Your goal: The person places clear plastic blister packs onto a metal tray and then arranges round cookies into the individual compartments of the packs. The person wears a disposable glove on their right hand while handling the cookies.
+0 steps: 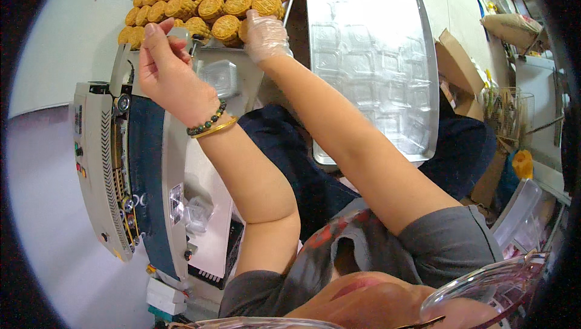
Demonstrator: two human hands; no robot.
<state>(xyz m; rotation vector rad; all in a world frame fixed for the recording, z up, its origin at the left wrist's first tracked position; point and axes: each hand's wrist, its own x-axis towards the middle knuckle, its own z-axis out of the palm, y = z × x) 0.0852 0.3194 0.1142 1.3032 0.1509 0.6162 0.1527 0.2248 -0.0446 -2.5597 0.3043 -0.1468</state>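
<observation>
My right hand (268, 38), in a thin clear plastic glove, is at the near edge of a tray of golden mooncakes (226, 27). It touches a partly covered mooncake (243, 31); its fingertips are mostly hidden, so the grip cannot be made out. Bare and loosely curled, my left hand (170, 68) hovers above the far end of a band sealing machine (156, 175). Nothing shows between its thumb and fingers. A bead bracelet and a gold bangle circle that wrist. Beside it lies a clear plastic inner tray (220, 77).
To the right, a metal tray (430, 102) full of clear plastic square trays (358, 61) rests by my lap. Crumpled clear plastic (198, 215) lies beside the sealer. Farther right are an opened cardboard box (460, 66) and a wire basket (508, 106).
</observation>
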